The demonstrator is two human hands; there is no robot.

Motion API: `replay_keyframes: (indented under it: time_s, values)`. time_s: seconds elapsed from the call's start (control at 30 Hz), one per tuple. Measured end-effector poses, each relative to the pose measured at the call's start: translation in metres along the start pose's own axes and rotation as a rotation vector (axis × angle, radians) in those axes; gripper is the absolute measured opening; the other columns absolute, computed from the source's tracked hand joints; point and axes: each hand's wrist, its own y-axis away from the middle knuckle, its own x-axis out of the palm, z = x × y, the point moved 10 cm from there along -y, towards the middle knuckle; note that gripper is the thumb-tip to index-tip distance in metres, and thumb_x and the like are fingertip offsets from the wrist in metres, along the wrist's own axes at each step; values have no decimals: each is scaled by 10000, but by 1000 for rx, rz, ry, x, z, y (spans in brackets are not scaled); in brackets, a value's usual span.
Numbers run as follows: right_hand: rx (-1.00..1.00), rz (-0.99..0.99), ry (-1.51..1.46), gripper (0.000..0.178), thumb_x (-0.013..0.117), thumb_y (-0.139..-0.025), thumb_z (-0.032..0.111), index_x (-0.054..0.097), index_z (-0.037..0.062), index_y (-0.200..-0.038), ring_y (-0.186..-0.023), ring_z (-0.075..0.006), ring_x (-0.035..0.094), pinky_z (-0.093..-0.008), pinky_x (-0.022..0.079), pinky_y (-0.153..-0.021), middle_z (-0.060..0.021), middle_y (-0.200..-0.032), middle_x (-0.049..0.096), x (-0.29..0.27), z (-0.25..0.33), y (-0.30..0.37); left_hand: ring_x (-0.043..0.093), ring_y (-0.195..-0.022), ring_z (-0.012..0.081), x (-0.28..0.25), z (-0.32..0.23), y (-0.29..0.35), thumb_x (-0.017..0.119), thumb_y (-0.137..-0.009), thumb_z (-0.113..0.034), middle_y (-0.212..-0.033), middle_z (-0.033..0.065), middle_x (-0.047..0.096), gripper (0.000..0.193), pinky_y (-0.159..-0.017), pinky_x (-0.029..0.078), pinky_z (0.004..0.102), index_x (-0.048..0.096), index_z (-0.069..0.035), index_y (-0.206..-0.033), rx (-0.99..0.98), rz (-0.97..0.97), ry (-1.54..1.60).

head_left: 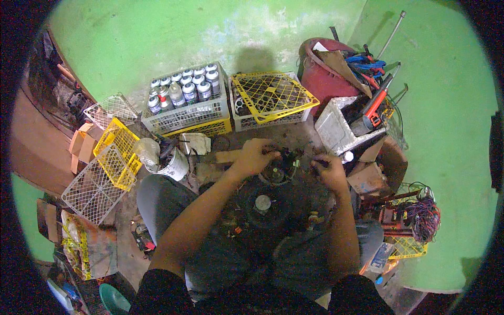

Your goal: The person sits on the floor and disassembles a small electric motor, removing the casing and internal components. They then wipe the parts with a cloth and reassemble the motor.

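A dark, round mechanical part (274, 173) with a pale centre sits low on the cluttered floor, between the hands of a person in dark sleeves and blue-grey trousers. The left hand (254, 157) reaches the part's upper left edge, fingers bent and bunched close; whether they grip it cannot be told. The right hand (331, 172) hovers just to the right, apart from the part, its fingers curled and thumb near the index finger, though any small object pinched there is impossible to make out. Just below the part, nearer the person, lies a pale disc (262, 203) amid dark, blurred pieces.

Beyond the left hand lies a tan strip (227, 156), with a white bucket (175, 167) farther left. Against a green wall (157, 31), white-topped cans (189, 92) fill a grey crate (184, 122); beside it, a yellow grid panel (278, 94) rests tilted across a second crate (273, 122). To the right stand a red tub (321, 79) and a white foam box (332, 122) holding an orange-and-grey power tool (374, 109), while a tangle of wires (424, 219) spills near the right knee.
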Motion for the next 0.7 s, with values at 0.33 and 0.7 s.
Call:
replay_keyframes:
  time_s: [0.33, 0.7]
  values:
    - [76, -386, 185, 372, 779, -754, 126, 668, 18, -1092, -912, -389, 687, -461, 539, -824, -200, -972, 712, 59, -107, 2, 698, -889, 364, -6, 12, 4, 744, -842, -254, -960, 217, 716, 326, -816, 544, 440, 719, -25, -1071, 20, -12, -86]
    - [177, -372, 271, 250, 708, -760, 50, 652, -33, -989, -860, -433, 673, -485, 526, -777, -244, -891, 692, 92, -107, -4, 682, -891, 390, -20, 21, 7, 734, -849, -257, -956, 227, 708, 307, -819, 531, 458, 720, 0, -1016, -9, -55, -65]
